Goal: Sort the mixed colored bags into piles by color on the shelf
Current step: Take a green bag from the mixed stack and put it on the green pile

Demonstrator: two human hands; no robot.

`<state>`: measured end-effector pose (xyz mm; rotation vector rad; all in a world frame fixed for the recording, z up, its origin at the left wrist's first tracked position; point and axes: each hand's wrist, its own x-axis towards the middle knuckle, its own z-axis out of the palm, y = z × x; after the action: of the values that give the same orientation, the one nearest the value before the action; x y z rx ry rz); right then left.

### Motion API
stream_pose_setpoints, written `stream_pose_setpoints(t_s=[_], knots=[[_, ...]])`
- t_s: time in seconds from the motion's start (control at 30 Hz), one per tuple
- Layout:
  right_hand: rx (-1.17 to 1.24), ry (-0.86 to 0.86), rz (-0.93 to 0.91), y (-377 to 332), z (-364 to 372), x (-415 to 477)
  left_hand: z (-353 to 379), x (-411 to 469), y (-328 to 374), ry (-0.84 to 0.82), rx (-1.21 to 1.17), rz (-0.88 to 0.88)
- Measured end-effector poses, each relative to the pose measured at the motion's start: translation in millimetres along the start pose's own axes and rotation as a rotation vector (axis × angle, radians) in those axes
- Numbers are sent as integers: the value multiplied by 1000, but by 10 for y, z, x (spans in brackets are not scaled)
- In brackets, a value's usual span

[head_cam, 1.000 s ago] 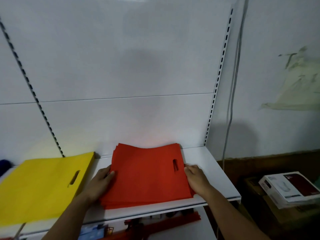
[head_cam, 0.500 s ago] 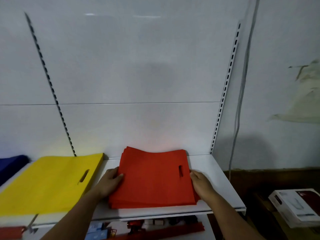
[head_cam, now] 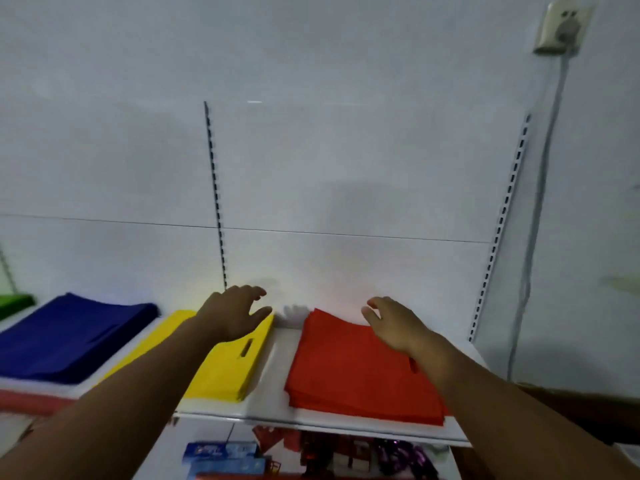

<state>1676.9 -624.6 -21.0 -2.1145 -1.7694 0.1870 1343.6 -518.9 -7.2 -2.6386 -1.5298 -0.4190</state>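
Flat bags lie in separate colour piles along a white shelf (head_cam: 273,386). The red pile (head_cam: 349,372) sits at the right, a yellow pile (head_cam: 228,372) beside it, a blue pile (head_cam: 65,337) further left, and a green edge (head_cam: 14,303) at the far left. My left hand (head_cam: 235,317) hovers over the back of the yellow pile with fingers spread, holding nothing. My right hand (head_cam: 391,323) hangs above the back of the red pile, fingers loosely bent and empty.
A white back panel with slotted uprights (head_cam: 216,202) rises behind the shelf. A wall socket (head_cam: 561,27) with a hanging cable is at the upper right. Boxes and packets (head_cam: 225,455) fill the shelf below.
Both hands have let go of the red pile's sides and lifted up and back; the left one now hangs over the yellow pile. The view has swung left, revealing blue and green piles.
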Motion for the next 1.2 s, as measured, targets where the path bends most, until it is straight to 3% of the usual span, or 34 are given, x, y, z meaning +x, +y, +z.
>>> stream_pose_setpoints(t_s=[0.2,0.57,0.7,0.93,1.2], knots=[[-118,-63,-257,-1427,499,19,-501,-1041,-1108,-2,33,-151],[-45,-113,-671,-4827,1919,-735,-1244,-4087,-3619,60,76,-712],[12,-220,-751,-5893,2395,-1173,-1481,-5029,-4246,80,92,-900],[11,-279,-938,-7504,3000,-1543,-1850,-6187,-5152,103,135,-1051],[45,-300,-1084,-9167,3697,-1435,-2013,-6671,-6358,122,200,-1138]])
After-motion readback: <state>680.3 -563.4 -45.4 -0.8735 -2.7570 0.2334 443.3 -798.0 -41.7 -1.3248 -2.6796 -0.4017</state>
